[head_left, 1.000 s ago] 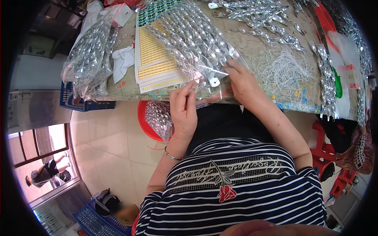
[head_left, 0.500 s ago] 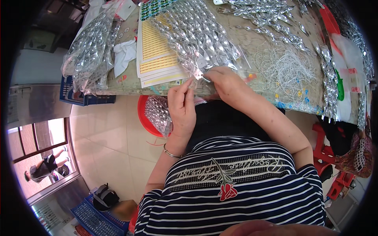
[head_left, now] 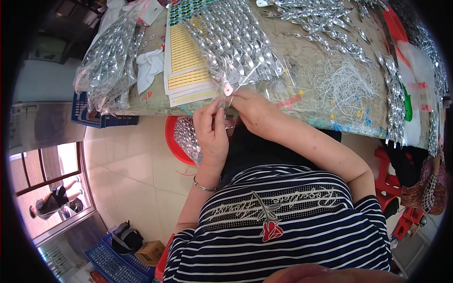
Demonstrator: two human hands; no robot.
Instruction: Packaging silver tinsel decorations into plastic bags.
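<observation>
Twisted silver strips lie in a clear plastic bag in front of me, over yellow-patterned sheets. At the near end of the bag, a pale strip tip with a small hole sits just beyond my fingertips. My left hand is closed, thumb against fingers, at the edge of the clear film. Close beside it, my right hand is closed in a pinch. A thin whitish line runs between the fingertips; whether it is string or film edge I cannot tell.
A tangle of white string lies to the right, with loose silver strips beyond it. Another bag of strips and a white tissue are at left. Below the table edge stands a red basin. A blue crate is at left.
Both hands have shifted slightly left and toward me, staying close together. The strip tip with the hole now shows plainly above the fingers.
</observation>
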